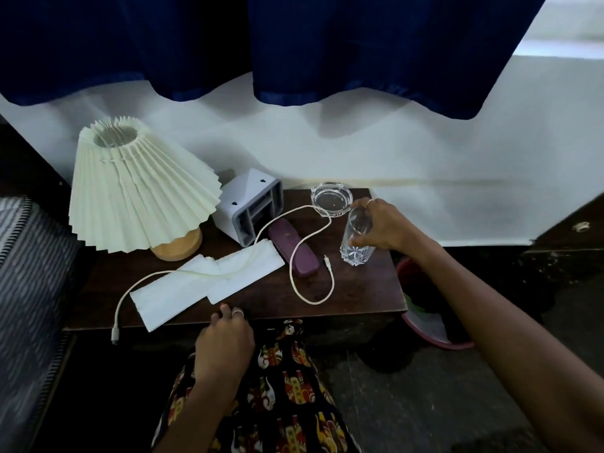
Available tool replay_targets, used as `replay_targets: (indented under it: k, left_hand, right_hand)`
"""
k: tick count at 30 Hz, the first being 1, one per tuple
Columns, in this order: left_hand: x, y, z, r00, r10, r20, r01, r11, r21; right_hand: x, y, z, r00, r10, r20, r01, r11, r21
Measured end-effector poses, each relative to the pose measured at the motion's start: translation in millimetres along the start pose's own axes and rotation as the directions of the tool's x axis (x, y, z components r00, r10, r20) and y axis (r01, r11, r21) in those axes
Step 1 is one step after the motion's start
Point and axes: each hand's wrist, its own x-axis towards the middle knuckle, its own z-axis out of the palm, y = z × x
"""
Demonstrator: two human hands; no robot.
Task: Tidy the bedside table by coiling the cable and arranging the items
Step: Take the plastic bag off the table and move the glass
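A white cable [295, 282] snakes uncoiled across the dark wooden bedside table [359, 289]; one plug hangs over the front left edge. It lies over white folded tissues [183, 289] and a purple case [302, 256]. My right hand [382, 225] grips a tall clear glass [356, 240] that stands near the right side of the table. My left hand [225, 341] rests at the front edge, fingers curled, holding nothing.
A pleated cream lamp [137, 188] stands at the back left. Beside it a grey organiser [251, 204] lies on its side. A glass ashtray [331, 197] sits at the back. A bed is on the left, a pink basin [434, 331] on the floor right.
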Motion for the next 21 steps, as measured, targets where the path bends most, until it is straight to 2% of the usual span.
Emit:
replay_targets:
  k: [6,11,15,21]
  left_hand:
    - [1,0,3,1.0,-0.005,-0.03,0.006,0.999,0.042]
    - [0,-1,-1,1.0,0.02,-0.008,-0.02,1.0,-0.009]
    - [2,-1,-5,0.991,0.052,-0.123,-0.055,0.998,-0.016]
    - [7,-2,-5,0.985,0.085,-0.148,-0.086,0.996,-0.002]
  right_hand:
    - [9,-8,-25,1.0,0.02,-0.023,-0.021,1.0,-0.018]
    - [34,-21,-56,0.995,-0.011,-0.097,0.009,1.0,-0.019]
    - [63,-36,-61,0.985,-0.031,-0.168,0.029,0.999,-0.016]
    - [99,-43,-45,0.987,0.017,-0.159,-0.015,1.0,0.013]
